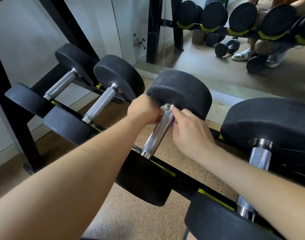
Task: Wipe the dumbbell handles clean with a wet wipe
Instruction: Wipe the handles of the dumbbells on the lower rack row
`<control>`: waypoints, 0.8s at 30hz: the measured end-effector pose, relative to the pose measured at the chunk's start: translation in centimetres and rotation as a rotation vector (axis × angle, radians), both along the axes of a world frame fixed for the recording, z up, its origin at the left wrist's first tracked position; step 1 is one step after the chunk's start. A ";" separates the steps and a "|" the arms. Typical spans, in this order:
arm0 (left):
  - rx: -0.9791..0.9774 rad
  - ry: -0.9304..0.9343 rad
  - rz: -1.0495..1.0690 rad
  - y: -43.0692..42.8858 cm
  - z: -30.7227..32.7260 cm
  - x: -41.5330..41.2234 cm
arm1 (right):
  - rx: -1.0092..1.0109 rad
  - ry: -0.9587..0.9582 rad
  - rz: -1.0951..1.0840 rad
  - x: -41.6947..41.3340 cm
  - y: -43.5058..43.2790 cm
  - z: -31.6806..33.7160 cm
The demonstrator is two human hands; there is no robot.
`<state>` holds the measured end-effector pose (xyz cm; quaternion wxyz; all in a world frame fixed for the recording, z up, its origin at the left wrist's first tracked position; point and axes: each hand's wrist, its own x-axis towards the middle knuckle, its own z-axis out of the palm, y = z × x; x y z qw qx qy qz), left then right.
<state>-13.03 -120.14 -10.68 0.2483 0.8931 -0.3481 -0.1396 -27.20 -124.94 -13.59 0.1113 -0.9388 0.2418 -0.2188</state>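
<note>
Several black dumbbells with knurled steel handles lie side by side on a black rack [165,165]. Both my hands are at the far end of the third dumbbell's handle [157,135], just under its far black head [181,90]. My left hand [143,110] is curled against the handle's left side and holds a small white wet wipe [163,108] there. My right hand [188,130] has its fingers curled round the handle from the right. The wipe shows only as a small white patch between the hands.
Two more dumbbells [101,103] lie to the left and a larger one [261,153] to the right. Behind the rack a mirror [217,70] reflects dumbbells and a person's shoes. A black frame post [23,135] stands at the left. Cork-like flooring [130,213] lies below.
</note>
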 end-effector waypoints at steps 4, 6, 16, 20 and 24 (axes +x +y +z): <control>0.023 -0.453 -0.194 0.8 0.9 -1.3 | 0.068 -0.102 0.015 -1.2 -0.4 0.0; 0.019 -0.639 -0.309 1.3 0.9 -1.5 | 0.086 -0.129 0.038 -1.4 -0.4 -0.2; -0.127 0.065 0.128 -1.5 0.1 0.1 | 0.081 -0.005 0.080 -0.9 -0.6 -0.3; -0.235 0.248 0.261 -1.0 -0.3 0.2 | 0.165 0.067 0.068 0.3 -0.4 1.0; -0.133 -0.092 0.130 -0.1 0.6 -1.9 | 0.341 -0.007 0.049 -0.2 -0.6 1.9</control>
